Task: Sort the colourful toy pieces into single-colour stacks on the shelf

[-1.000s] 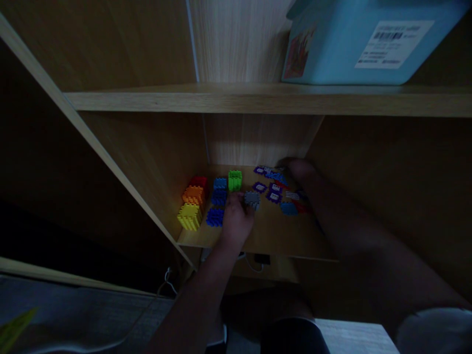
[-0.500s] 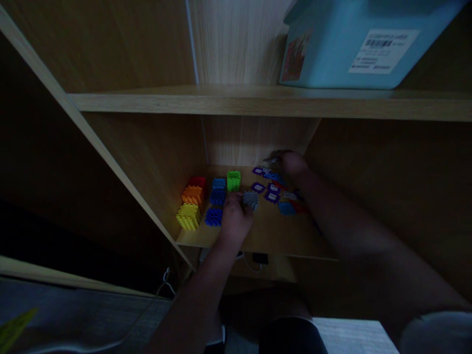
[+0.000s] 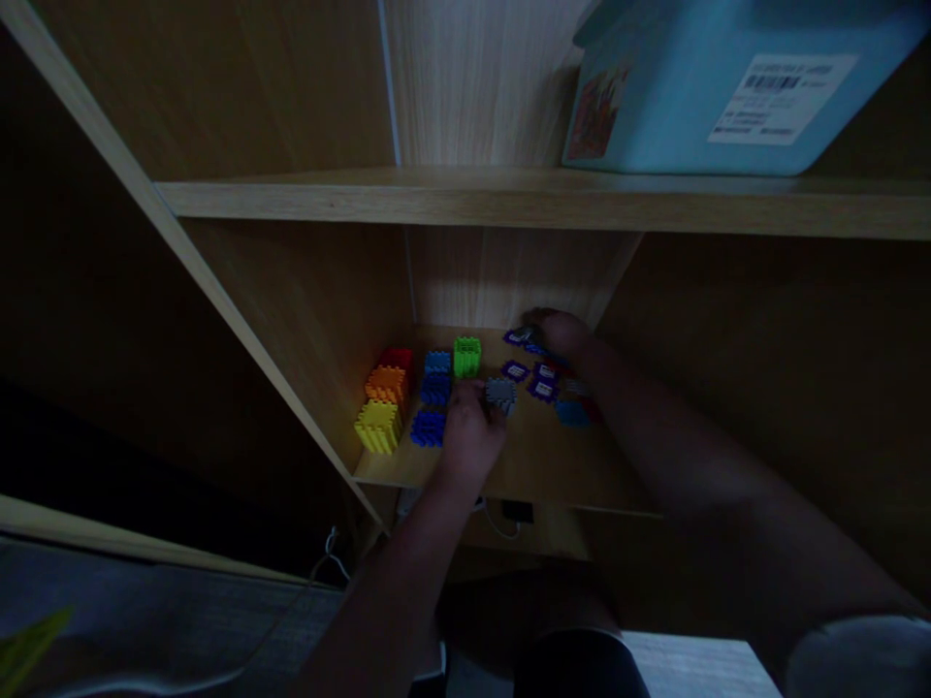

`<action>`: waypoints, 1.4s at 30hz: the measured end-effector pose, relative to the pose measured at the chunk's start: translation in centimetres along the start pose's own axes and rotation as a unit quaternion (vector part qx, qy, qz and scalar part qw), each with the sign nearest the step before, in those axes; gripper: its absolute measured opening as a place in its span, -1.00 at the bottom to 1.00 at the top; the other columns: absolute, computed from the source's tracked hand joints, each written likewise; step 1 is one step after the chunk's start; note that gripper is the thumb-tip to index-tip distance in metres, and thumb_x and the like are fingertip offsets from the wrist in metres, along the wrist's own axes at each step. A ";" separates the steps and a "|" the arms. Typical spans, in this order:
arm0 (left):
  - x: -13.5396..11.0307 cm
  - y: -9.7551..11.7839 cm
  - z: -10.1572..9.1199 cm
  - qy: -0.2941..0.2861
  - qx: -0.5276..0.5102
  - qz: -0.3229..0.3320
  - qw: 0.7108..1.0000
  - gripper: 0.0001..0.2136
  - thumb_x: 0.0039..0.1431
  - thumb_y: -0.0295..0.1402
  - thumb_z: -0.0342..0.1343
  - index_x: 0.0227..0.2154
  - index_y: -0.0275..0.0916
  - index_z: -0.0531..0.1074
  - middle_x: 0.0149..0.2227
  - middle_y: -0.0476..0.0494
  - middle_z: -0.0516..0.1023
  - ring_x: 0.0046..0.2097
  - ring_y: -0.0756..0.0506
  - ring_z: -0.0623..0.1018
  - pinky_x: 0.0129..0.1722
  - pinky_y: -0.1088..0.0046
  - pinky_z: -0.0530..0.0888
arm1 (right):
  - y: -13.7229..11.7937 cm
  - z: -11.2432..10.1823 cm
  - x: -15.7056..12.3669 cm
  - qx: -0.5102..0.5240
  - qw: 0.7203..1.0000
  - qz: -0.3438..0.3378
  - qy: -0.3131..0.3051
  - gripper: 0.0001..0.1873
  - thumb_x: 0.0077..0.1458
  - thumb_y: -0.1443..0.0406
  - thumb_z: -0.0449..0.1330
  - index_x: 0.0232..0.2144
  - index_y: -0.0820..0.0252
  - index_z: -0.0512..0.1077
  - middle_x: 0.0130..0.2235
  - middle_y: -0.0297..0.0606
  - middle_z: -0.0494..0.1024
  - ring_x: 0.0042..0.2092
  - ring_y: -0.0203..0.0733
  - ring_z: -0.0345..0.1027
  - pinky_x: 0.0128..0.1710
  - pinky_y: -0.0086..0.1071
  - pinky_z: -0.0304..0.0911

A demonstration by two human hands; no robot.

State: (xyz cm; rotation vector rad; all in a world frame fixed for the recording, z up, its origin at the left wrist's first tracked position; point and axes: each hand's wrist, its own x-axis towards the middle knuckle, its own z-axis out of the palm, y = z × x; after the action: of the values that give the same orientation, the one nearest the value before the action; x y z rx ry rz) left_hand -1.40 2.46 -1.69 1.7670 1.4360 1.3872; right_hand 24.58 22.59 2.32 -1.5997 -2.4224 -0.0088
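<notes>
On the lower shelf my left hand is closed on a grey block cube. My right hand reaches to the back of the shelf among loose purple flat pieces; its fingers are bent over a small piece that I cannot make out in the dim light. Left of my left hand stand finished cubes: yellow, orange, red, three blue and one green. A light blue piece lies by my right forearm.
A light blue storage box with a white label stands on the upper shelf. A slanted wooden side panel bounds the compartment on the left. Cables hang below the shelf's front edge. The scene is very dark.
My right hand rose a little at the back of the shelf, then drew slightly left and down over the purple pieces. My left hand stayed on the grey cube.
</notes>
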 end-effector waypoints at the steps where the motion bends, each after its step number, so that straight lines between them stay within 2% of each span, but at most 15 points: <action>1: 0.0 0.0 0.0 -0.001 -0.001 -0.001 1.000 -0.63 0.13 -0.65 0.16 -0.03 -0.19 0.38 -0.05 -0.24 0.59 0.02 -0.21 0.65 0.12 0.15 0.59 | 0.1 0.0 -0.1 -0.016 1.000 -0.005 0.003 -0.49 0.28 0.33 0.15 0.25 0.12 0.51 0.30 -0.05 0.55 0.29 0.12 0.42 0.34 -0.12 0.26; 5: 0.0 0.0 0.1 -0.005 -0.004 -0.004 1.000 -0.64 0.15 -0.64 0.15 -0.02 -0.20 0.37 -0.05 -0.27 0.58 0.00 -0.22 0.65 0.11 0.13 0.60 | 0.6 0.3 -0.3 -0.026 1.000 -0.017 -0.003 -0.47 0.21 0.34 0.22 0.22 0.11 0.53 0.29 -0.07 0.57 0.23 0.07 0.50 0.29 -0.19 0.30; 9: 0.0 0.0 0.1 -0.003 -0.005 0.002 1.000 -0.64 0.15 -0.65 0.13 -0.03 -0.20 0.37 -0.05 -0.27 0.59 0.02 -0.22 0.65 0.12 0.13 0.60 | 0.9 0.9 0.1 -0.026 0.999 -0.003 -0.022 -0.52 0.17 0.32 0.26 0.16 0.12 0.56 0.18 -0.05 0.64 0.14 0.08 0.54 0.22 -0.19 0.35; 16: 0.1 0.0 0.0 -0.005 -0.006 -0.001 1.000 -0.64 0.16 -0.64 0.16 -0.03 -0.18 0.37 -0.06 -0.24 0.59 0.02 -0.20 0.65 0.12 0.15 0.59 | 1.7 1.1 0.2 0.066 0.998 -0.018 -0.003 -0.83 0.17 0.28 0.29 -0.16 0.08 0.59 0.05 -0.18 0.70 0.04 -0.05 0.56 0.15 -0.24 0.39; 20: 0.1 0.0 0.0 -0.003 -0.002 -0.005 1.000 -0.64 0.15 -0.65 0.15 -0.02 -0.19 0.37 -0.05 -0.25 0.58 0.02 -0.20 0.65 0.12 0.16 0.58 | 2.2 1.9 0.2 0.124 0.992 0.013 0.012 -0.92 0.18 0.26 0.31 -0.24 0.08 0.53 0.04 -0.20 0.70 0.01 -0.13 0.57 0.10 -0.30 0.41; 24: 0.0 0.1 -0.1 -0.004 -0.002 -0.005 1.000 -0.64 0.15 -0.64 0.15 -0.02 -0.21 0.37 -0.06 -0.24 0.58 0.01 -0.20 0.64 0.10 0.18 0.58 | 2.1 2.3 0.3 0.145 0.989 0.037 0.019 -0.92 0.19 0.24 0.32 -0.27 0.08 0.49 -0.01 -0.20 0.70 -0.05 -0.15 0.58 0.05 -0.32 0.42; 29: 0.0 0.1 -0.1 0.010 -0.001 -0.001 1.000 -0.64 0.13 -0.64 0.17 -0.04 -0.19 0.39 -0.06 -0.23 0.58 0.02 -0.20 0.64 0.11 0.19 0.58 | 1.3 1.6 0.4 0.098 0.993 0.059 0.018 -0.87 0.09 0.26 0.37 -0.33 0.06 0.46 -0.11 -0.26 0.70 -0.09 -0.13 0.55 0.01 -0.32 0.41; 34: 0.1 0.1 0.0 0.010 0.003 -0.004 1.000 -0.64 0.13 -0.64 0.18 -0.03 -0.23 0.39 -0.03 -0.28 0.57 0.06 -0.23 0.62 0.13 0.15 0.56 | 0.7 1.1 0.3 0.070 0.992 0.098 0.030 -0.78 -0.01 0.25 0.41 -0.35 0.06 0.43 -0.21 -0.30 0.67 -0.18 -0.14 0.50 -0.16 -0.38 0.36; 39: 0.1 -0.2 0.1 0.017 -0.025 -0.007 1.000 -0.63 0.13 -0.65 0.18 -0.03 -0.21 0.40 -0.07 -0.23 0.59 0.02 -0.20 0.63 0.11 0.20 0.56 | 0.3 0.6 -0.2 0.099 0.991 0.052 0.069 -0.76 -0.09 0.30 0.39 -0.43 0.08 0.37 -0.26 -0.28 0.65 -0.23 -0.16 0.47 -0.18 -0.36 0.31; 42: 0.1 -0.5 0.1 0.036 -0.031 0.000 0.999 -0.64 0.12 -0.64 0.19 -0.05 -0.19 0.41 -0.08 -0.21 0.58 0.01 -0.19 0.63 0.10 0.20 0.57 | 0.0 0.3 -0.8 0.105 0.989 0.061 0.088 -0.74 -0.09 0.30 0.38 -0.49 0.08 0.32 -0.34 -0.29 0.62 -0.27 -0.15 0.45 -0.23 -0.35 0.28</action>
State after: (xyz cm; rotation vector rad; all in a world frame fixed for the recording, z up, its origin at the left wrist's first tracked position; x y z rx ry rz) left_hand -1.53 2.75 -2.14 1.6935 1.4134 1.4928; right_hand 24.77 21.90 1.85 -1.5763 -2.1141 0.1156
